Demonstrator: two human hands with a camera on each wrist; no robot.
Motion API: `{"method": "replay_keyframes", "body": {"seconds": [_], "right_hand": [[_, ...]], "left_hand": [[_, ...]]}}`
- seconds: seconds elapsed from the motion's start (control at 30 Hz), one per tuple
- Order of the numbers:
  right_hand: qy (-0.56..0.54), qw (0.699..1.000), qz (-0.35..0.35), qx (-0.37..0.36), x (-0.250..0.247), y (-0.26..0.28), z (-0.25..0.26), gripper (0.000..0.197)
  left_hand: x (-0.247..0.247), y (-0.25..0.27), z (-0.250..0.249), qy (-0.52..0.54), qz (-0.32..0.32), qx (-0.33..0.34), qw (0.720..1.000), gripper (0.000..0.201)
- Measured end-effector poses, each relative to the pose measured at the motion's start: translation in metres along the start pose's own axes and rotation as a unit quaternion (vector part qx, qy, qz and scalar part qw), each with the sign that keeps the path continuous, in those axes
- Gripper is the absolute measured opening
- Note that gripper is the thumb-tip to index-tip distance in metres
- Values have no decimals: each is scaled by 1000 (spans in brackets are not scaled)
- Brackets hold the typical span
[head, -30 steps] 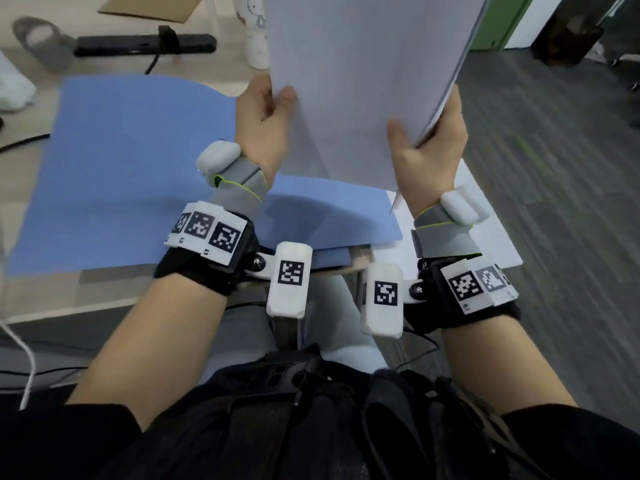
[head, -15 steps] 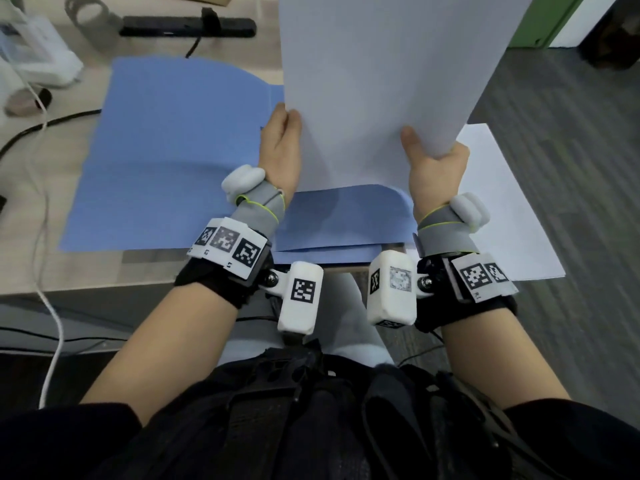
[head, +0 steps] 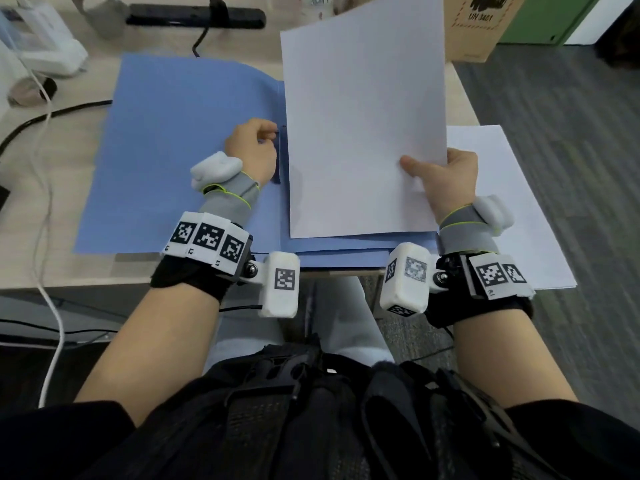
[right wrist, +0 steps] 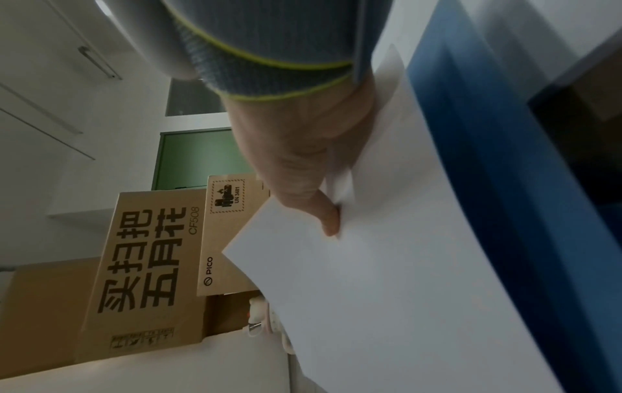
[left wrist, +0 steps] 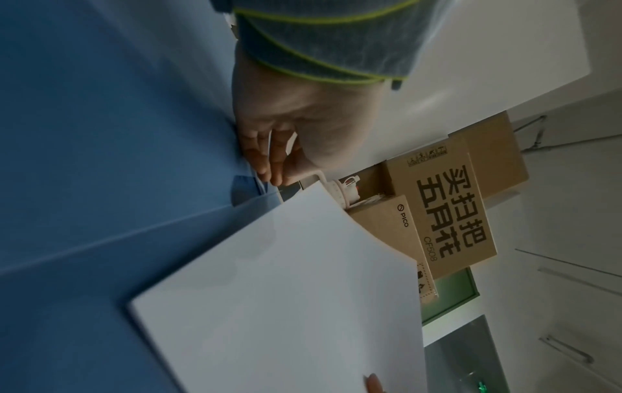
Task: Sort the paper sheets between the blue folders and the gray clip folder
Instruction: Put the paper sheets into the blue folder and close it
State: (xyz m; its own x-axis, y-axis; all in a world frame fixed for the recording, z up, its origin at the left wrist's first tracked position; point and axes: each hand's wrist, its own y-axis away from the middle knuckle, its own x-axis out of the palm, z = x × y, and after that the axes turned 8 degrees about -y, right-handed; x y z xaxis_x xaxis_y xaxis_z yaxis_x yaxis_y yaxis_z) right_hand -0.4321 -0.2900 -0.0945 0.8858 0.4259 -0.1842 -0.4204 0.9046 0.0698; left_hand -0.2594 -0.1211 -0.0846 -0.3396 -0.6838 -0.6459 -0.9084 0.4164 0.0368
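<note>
An open blue folder (head: 173, 150) (left wrist: 101, 133) lies flat on the desk. My right hand (head: 446, 181) (right wrist: 303, 172) grips a stack of white paper sheets (head: 363, 116) (left wrist: 286, 305) (right wrist: 403, 279) at its lower right edge, thumb on top, and holds it tilted over the folder's right half. My left hand (head: 256, 147) (left wrist: 286, 149) is off the paper, with its curled fingers pinching the dark blue strip (head: 280, 157) at the folder's fold. A second blue folder (head: 346, 259) pokes out underneath at the desk's front edge. No gray clip folder is in view.
More white sheets (head: 502, 209) lie to the right and overhang the desk's corner. A cardboard box (head: 481, 22) stands at the back right. At the back lie a black bar (head: 194, 16) with a cable and a white device (head: 45, 50). A white cable (head: 45, 168) hangs at the left.
The paper stack has come down from upright to lie tilted over the folder's right half. My left hand has let go of it and moved to the folder's fold.
</note>
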Motion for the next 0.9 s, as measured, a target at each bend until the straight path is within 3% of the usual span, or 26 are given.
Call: {"method": "replay_keyframes", "body": {"seconds": [0.2, 0.37, 0.47, 0.57, 0.73, 0.9], "right_hand": [[58, 998, 7, 38, 3, -2, -12, 33], [79, 996, 12, 43, 8, 3, -16, 47], [84, 996, 14, 34, 6, 5, -15, 40], [106, 994, 20, 25, 5, 8, -13, 21], [128, 991, 23, 19, 4, 14, -10, 33], [166, 986, 24, 11, 8, 16, -5, 32]], "left_hand": [[5, 2, 10, -12, 11, 16, 1000, 44], [6, -1, 18, -8, 18, 35, 999, 47], [7, -1, 22, -5, 21, 50, 999, 49], [7, -1, 26, 0, 28, 64, 998, 52], [9, -1, 31, 7, 49, 71, 996, 53], [8, 0, 31, -16, 50, 80, 995, 52]]}}
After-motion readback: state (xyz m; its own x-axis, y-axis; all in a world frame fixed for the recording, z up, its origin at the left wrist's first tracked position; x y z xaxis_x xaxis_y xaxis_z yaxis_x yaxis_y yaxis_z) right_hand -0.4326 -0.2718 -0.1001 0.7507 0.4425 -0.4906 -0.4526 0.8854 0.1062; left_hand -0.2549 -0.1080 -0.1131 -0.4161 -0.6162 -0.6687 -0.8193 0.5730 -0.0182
